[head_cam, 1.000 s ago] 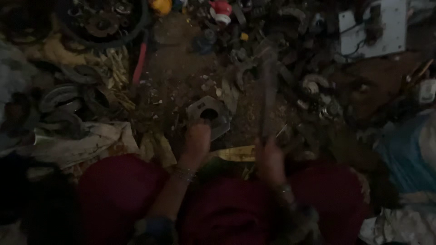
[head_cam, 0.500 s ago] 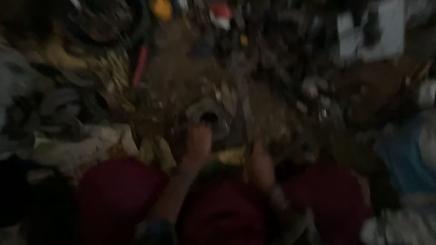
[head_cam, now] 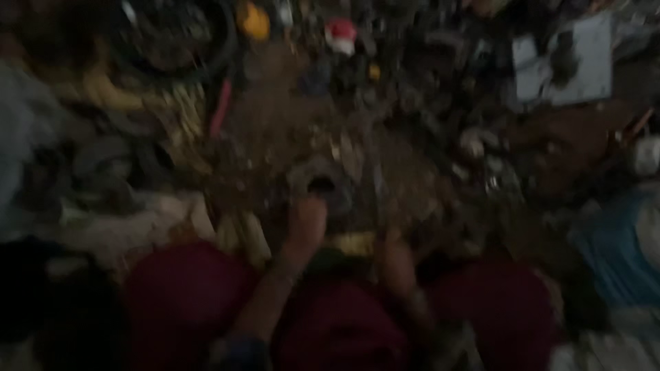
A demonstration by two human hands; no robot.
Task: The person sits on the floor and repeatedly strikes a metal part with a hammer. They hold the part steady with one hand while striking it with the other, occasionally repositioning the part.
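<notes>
A grey metal bracket [head_cam: 317,180] with a hole is pinned on the dirt by the left hand [head_cam: 306,223], while the bar seen upright a second ago is gone from 1 o'clock, right hand [head_cam: 397,264] grip too blurred to call.

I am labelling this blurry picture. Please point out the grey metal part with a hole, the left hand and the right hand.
Grey metal part with a hole [head_cam: 317,180], head view, rim.
Left hand [head_cam: 306,221], head view, back.
Right hand [head_cam: 397,261], head view, back.
</notes>
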